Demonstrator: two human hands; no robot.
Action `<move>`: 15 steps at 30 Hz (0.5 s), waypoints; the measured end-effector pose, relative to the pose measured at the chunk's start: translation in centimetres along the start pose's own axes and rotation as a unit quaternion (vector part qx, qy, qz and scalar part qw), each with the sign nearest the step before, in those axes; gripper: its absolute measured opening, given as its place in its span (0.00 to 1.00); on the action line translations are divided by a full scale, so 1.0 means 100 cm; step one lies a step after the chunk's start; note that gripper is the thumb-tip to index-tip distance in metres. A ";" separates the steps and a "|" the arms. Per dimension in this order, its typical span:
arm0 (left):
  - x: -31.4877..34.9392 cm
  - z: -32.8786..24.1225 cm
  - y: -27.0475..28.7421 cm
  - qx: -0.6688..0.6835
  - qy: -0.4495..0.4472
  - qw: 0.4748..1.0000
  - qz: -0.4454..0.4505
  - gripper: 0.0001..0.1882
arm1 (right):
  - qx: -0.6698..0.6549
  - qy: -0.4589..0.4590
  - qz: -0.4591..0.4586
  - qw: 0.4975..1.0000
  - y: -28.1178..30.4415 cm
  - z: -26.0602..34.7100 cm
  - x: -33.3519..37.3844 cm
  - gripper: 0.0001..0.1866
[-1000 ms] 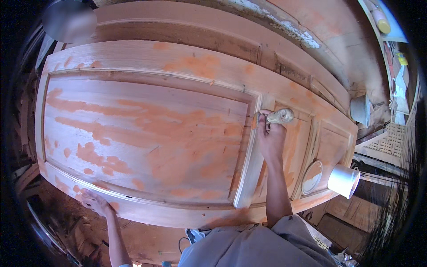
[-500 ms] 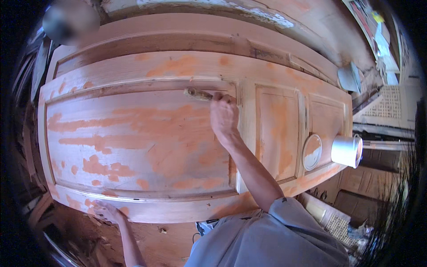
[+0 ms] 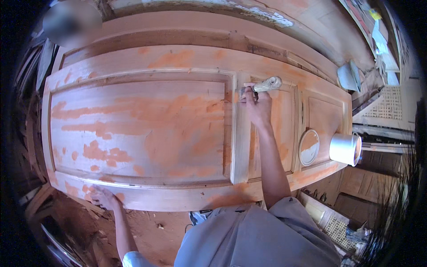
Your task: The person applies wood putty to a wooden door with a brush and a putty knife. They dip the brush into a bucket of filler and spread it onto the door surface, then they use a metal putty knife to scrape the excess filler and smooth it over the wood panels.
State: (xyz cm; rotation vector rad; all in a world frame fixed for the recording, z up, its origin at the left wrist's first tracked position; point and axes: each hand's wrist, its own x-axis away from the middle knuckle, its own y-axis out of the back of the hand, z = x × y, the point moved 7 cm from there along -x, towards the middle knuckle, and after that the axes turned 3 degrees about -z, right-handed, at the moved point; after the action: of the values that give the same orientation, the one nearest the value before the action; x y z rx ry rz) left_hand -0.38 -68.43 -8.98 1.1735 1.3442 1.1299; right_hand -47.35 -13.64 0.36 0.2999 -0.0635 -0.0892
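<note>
A wooden panelled door [image 3: 147,196] lies flat before me, its pale surface patched with orange-brown filler. My right hand [image 3: 259,107] is closed around a paintbrush [image 3: 268,83] with a pale, worn handle. Its handle end points up and to the right, and its head is at the upright rail between the large left panel and the smaller panels. My fingers partly cover the head. At the near left edge of the door rests my left hand [image 3: 105,198], fingers stretched over the wood, holding nothing.
On the door's right end stand a white bucket [image 3: 344,149] and its round lid [image 3: 309,147], smeared with orange. Another door [image 3: 178,21] lies beyond this one. A pale blue container [image 3: 349,76] sits at the far right. Timber pieces [image 3: 40,200] crowd the left side.
My right hand has moved right, from the large panel to the rail, and the brush has turned so its handle end points right. My left hand stays on the near edge.
</note>
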 end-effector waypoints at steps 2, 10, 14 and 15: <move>-0.001 0.003 -0.001 -0.001 0.003 1.000 -0.022 0.43 | 0.142 0.018 0.035 0.989 -0.004 0.005 -0.006 0.09; 0.023 -0.020 0.027 0.048 0.020 0.999 -0.008 0.48 | 0.310 0.016 0.081 0.947 -0.021 0.000 -0.008 0.07; 0.025 -0.023 0.039 0.062 0.041 0.997 0.014 0.50 | 0.220 0.087 0.063 0.970 -0.024 0.004 0.007 0.08; 0.026 -0.023 0.038 0.061 0.043 0.997 0.015 0.50 | 0.193 0.079 0.054 0.976 -0.023 0.006 0.011 0.08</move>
State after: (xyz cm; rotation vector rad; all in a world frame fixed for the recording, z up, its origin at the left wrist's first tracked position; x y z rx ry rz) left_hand -2.55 -65.59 -5.25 1.2484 1.4830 1.1453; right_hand -46.52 -16.07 0.33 0.6905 0.0617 0.0574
